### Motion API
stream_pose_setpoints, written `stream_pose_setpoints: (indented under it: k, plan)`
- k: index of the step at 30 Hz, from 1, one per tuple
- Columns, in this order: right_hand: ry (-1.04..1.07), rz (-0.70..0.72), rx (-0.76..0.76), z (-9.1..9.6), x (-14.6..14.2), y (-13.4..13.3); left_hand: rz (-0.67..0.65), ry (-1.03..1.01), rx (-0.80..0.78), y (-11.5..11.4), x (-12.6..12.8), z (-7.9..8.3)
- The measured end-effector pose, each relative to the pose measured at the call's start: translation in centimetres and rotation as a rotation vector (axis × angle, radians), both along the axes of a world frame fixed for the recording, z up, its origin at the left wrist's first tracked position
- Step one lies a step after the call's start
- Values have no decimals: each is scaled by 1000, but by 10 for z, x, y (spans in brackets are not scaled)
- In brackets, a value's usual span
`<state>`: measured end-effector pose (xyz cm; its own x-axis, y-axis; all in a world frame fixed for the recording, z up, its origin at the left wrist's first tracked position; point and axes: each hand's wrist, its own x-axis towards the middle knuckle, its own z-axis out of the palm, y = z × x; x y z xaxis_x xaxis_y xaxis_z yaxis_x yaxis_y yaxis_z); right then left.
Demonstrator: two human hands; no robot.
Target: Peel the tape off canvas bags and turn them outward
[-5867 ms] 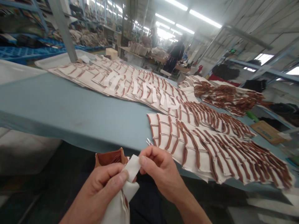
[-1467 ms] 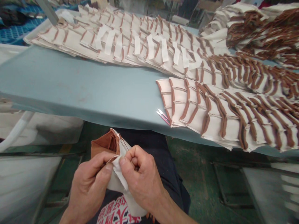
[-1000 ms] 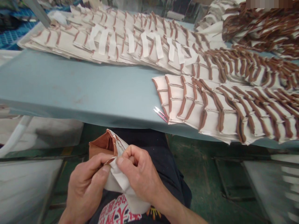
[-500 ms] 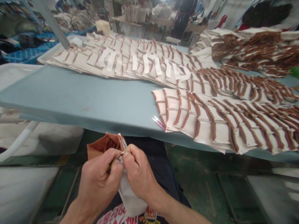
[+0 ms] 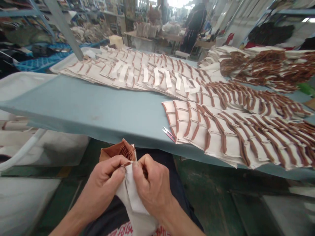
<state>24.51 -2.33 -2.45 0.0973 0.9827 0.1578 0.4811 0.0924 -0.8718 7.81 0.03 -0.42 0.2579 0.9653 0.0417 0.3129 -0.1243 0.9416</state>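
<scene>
Through my head camera, I see the left hand [image 5: 104,178] with its thumb and bent forefinger pressed together on the edge of a cream fabric piece [image 5: 142,214]. The right hand [image 5: 155,183] pinches the same fabric piece just beside it, thumb on top and the other fingers curled in; I make out no gap at either pinch. Between the two grips the edge is gathered, and the cream cloth hangs below them. A whiter band [image 5: 132,185] runs down beside the right thumb; I can't tell whether it is separate from the cloth under it. The brown lining [image 5: 110,153] stands open just beyond the left fingers, with folds showing inside.

Below both grips I get dark clothing [image 5: 172,167] with red lettering [image 5: 123,230]. Beyond them is the near edge of a blue-green table [image 5: 98,111]. Small snips [image 5: 168,133] lie on it, ahead and a little right of the right grip, their tips apart, beside a row of cream-and-brown pieces [image 5: 216,139]. Farther from the grips, white strips [image 5: 157,76] lie across a second row [image 5: 103,70].
</scene>
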Motion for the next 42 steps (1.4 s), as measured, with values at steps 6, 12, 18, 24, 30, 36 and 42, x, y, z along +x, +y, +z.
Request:
stream_pose_setpoints:
  k: [6, 12, 18, 24, 30, 36, 42]
  plan:
    - [-146, 41, 40, 16, 50, 16, -118, -5, -58, 4, -15, 20]
    - [-34, 476, 430, 61, 54, 27, -268, 66, 118, 10, -13, 48]
    - [-140, 721, 429, 71, 50, 45, -304, 152, 198, -4, -10, 59]
    - [33, 803, 88, 67, 50, 47, -251, 133, 180, -4, -15, 42]
    - [203, 824, -194, 62, 46, 49, -275, 78, 345, 8, -19, 27]
    - [556, 860, -589, 46, 45, 56, -255, 96, 538, 5, -26, -1]
    - [651, 778, -688, 35, 41, 56, -276, 179, 705, 10, -29, -31]
